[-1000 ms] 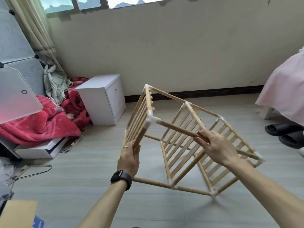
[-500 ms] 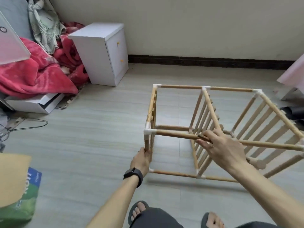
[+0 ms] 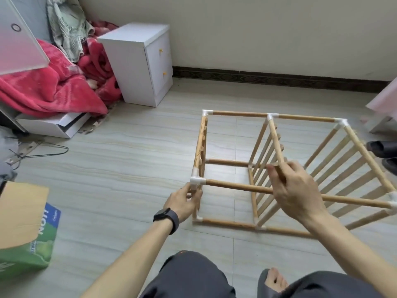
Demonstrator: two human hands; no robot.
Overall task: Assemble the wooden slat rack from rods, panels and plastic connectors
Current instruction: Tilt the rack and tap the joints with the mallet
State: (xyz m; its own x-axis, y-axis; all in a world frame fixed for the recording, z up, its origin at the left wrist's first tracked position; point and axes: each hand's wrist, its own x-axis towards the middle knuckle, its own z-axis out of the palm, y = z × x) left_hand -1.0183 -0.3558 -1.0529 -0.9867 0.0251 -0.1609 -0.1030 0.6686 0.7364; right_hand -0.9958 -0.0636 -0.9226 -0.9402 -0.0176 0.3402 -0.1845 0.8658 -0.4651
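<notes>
The wooden slat rack stands on the tiled floor in front of me, a box frame of round rods joined by white plastic connectors, with slatted panels at the left end, the middle and the right. My left hand grips the near-left upright post just below the corner connector. My right hand curls round the middle top rod where it meets the near horizontal rod. The joint under my right hand is hidden.
A white bedside cabinet stands at the back left by the wall. Red blankets lie beside it over a white box. A green cardboard box sits at near left. Black slippers lie at far right. My knees are below.
The rack has come down from a tilted, lifted pose to stand level on the floor. My view has dropped toward it. Both hands keep their holds on the frame.
</notes>
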